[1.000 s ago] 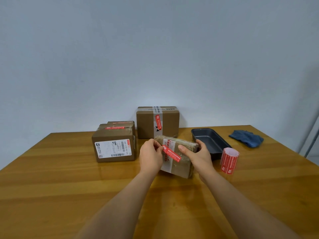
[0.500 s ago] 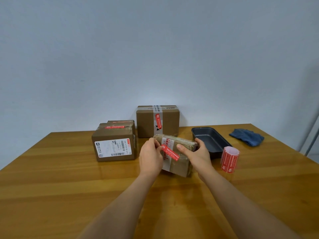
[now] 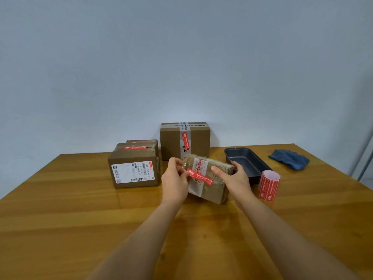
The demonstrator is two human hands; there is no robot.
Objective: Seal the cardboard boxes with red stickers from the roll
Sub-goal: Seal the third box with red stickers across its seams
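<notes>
- Flat brown cardboard parcel (image 3: 210,184) wrapped in clear tape: held tilted between both hands at the middle of the wooden counter (image 3: 60,219). Its lower edge looks to be at or just above the counter top; contact cannot be told. A pale printed tape band runs across its top face.
- Red rectangular sticker with white print (image 3: 200,176): lies slantwise across the parcel's top face, over the pale band. Its left end is at the left hand's fingertips.
- Left hand (image 3: 175,181): at the parcel's left end, fingers curled, thumb and forefinger pinching the sticker's left end.
- Right hand (image 3: 235,180): grips the parcel's right end, thumb laid on the top face near the sticker, fingers wrapped round the far side.
- Roll of red stickers on white backing (image 3: 269,185): stands upright on the counter, just right of the right hand, near the pan's front corner.
- Brown cardboard box with white shipping label (image 3: 134,165): left of the parcel, a red sticker across its top seam.
- Taller brown cardboard box (image 3: 184,140): behind the parcel, by the wall, a red sticker on its pale tape strip.
- Dark metal loaf pan (image 3: 245,161): right of the parcel.
- Crumpled blue cloth (image 3: 289,159): at the far right of the counter, apart from the pan.
</notes>
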